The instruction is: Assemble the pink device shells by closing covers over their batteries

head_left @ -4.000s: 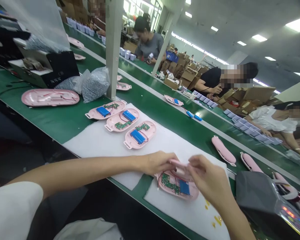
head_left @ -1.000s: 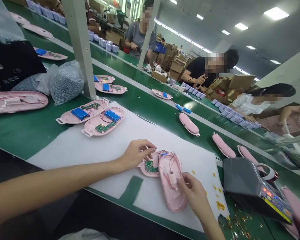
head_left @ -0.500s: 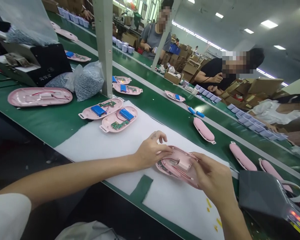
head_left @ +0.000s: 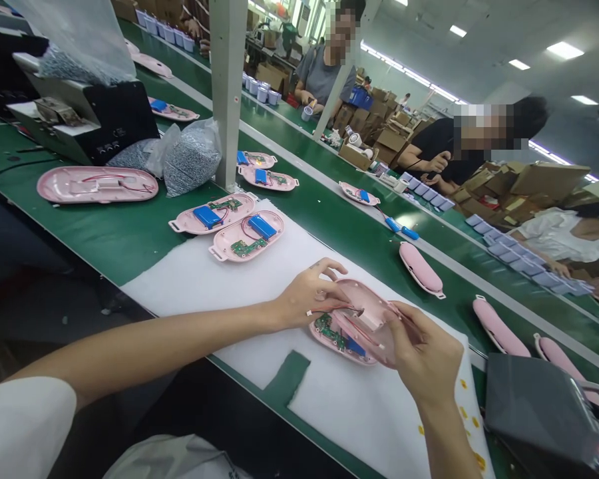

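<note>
Pink cover point(head_left: 362, 291) held tilted above an open shell point(head_left: 362, 360)

Head view, with the clock centred on the pink cover. Left forearm point(head_left: 180, 339) stretched in low, from between eight and nine o'clock; left hand point(head_left: 309, 297) placed at nine o'clock, back of the hand upward. Right forearm point(head_left: 452, 432) coming up from five o'clock, with the right hand point(head_left: 432, 352) at four o'clock, turned inward.

In the left hand, bent fingers, thumb and forefinger near together at a thin wire point(head_left: 334, 309) with a white connector point(head_left: 309, 313); cannot tell whether pinching the wire or only touching. In the right hand, a firm pinch on the edge of the pink cover, thumb on the inner face.

Pink cover: over the white sheet point(head_left: 339, 406), inner face visible, with a pale block point(head_left: 372, 320) inside. Open shell: toward seven o'clock, partly hidden, showing a green circuit board point(head_left: 329, 331) and a blue battery point(head_left: 354, 346). Near ten o'clock, two more shells point(head_left: 225, 245), likewise open.
</note>
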A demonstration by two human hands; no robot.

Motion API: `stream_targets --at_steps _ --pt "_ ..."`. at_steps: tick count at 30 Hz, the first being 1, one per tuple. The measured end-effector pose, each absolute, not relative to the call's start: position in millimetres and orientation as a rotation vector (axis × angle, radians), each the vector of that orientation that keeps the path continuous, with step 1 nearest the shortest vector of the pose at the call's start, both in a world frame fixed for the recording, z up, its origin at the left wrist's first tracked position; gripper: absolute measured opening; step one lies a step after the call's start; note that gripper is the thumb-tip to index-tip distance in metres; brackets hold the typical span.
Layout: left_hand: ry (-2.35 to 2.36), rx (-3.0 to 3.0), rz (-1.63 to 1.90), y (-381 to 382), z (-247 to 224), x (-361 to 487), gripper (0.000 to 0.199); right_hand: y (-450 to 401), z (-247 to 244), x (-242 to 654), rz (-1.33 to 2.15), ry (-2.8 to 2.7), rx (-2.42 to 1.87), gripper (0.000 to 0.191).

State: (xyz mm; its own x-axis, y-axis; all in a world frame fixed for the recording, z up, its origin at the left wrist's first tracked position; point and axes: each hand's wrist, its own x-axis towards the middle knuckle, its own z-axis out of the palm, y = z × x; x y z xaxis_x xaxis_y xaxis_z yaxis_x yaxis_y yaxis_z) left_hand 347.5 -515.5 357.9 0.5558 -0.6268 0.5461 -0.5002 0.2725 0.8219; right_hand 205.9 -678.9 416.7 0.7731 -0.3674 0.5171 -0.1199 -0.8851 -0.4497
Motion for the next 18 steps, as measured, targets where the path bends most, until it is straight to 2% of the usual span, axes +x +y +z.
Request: stream_targets --at_steps 5,9,11,18 --pt "-0.783 1.242 -0.248 -518 359 342 0.010 -687 416 211 -0.779 0.391 -2.415 0.028" --pt "-0.604 1.180 -0.408 -518 361 339 0.047 -685 424 220 -0.649 0.411 -2.479 0.033" --pt "-0.564 1.182 -0.463 -518 361 338 0.055 -678 429 229 -0.595 0.411 -2.561 0.034" --pt "-0.614 1.337 -0.440 -518 361 346 0.042 -670 424 263 -0.274 0.311 -2.739 0.020"
